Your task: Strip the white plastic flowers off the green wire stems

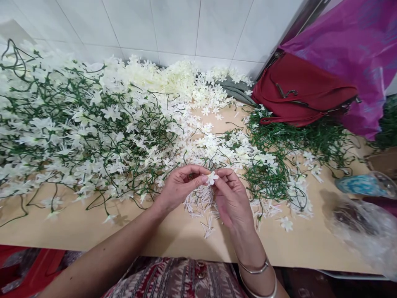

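A small white artificial flower (212, 178) is pinched between my two hands above the table's front part. My left hand (182, 184) grips it from the left with thumb and forefinger. From the other side my right hand (231, 196) closes its fingertips on the same flower. Below them lies a pile of thin white stamen pieces (203, 203). Loose white blossoms (214, 149) are heaped just beyond my fingers. Green plastic stems (266, 180) lie in a tangle to the right of my right hand.
A large mound of white flowers on green stems (93, 128) covers the left of the table (173, 238). At the back right sit a red bag (307, 89) and a purple plastic bag (350, 37). A blue-patterned cup (359, 183) and clear plastic bag (362, 231) lie right.
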Available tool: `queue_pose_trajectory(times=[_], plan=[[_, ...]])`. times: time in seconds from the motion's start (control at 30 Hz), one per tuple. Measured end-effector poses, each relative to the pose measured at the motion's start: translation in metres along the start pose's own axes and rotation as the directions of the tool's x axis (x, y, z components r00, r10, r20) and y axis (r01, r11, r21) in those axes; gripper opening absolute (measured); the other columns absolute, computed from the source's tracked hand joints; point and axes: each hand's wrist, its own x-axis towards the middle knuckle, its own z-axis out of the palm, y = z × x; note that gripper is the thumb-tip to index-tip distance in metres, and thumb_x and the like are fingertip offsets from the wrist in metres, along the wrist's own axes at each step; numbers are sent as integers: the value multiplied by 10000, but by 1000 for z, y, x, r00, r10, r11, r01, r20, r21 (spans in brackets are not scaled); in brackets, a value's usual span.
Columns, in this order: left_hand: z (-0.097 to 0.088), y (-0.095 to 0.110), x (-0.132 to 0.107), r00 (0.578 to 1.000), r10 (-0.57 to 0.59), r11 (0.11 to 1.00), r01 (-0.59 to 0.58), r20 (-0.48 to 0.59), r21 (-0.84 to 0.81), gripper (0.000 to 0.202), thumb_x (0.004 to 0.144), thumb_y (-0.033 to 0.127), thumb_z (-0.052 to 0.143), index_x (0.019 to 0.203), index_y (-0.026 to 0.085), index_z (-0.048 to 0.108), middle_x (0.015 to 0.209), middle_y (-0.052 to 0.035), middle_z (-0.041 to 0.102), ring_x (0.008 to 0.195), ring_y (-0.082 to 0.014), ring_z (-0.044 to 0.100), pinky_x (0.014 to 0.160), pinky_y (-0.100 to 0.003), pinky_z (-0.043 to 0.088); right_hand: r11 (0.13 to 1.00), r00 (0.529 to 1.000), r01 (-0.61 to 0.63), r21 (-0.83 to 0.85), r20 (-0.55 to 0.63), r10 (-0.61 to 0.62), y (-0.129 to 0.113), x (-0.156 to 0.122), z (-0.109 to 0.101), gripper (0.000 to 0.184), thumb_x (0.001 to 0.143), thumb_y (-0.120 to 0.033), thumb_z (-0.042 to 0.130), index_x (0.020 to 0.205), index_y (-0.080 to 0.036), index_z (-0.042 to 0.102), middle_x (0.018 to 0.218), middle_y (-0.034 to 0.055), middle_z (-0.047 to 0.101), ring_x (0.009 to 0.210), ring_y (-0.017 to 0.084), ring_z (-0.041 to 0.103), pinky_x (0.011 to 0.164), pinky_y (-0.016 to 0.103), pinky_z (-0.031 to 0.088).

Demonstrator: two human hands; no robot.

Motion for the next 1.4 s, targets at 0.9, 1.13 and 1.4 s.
queue_pose_trajectory(times=[0.9, 1.13, 1.4], plan=[[-2, 2, -2, 999, 5, 996, -1, -45, 92, 105, 812, 235, 801, 894, 171, 813, 771, -31, 758, 681, -104, 655, 655, -203, 533, 563, 842, 522, -640, 283, -459, -10, -13, -5, 120, 883, -137, 720, 817, -236, 704, 927, 11, 690, 930, 175, 648, 853, 325, 485], [-7, 4, -2, 1000, -8, 981, 8, -4, 196, 88, 834, 234, 772, 872, 159, 798, 714, -24, 741, 647, -106, 634, 627, -212, 509, 517, 805, 592, -618, 418, -422, -15, -7, -11, 174, 917, -153, 700, 1037, -272, 743, 887, -1, 696, 849, 172, 642, 801, 328, 501], [-9, 5, 0, 1000, -21, 999, 21, 6, -42, 180, 916, 289, 718, 1050, 200, 801, 925, -67, 767, 862, -159, 702, 846, -294, 561, 683, 867, 484, -547, 193, -460, -14, -2, -14, 38, 920, -246, 702, 886, -242, 685, 1001, 45, 692, 1000, 216, 639, 899, 375, 489]])
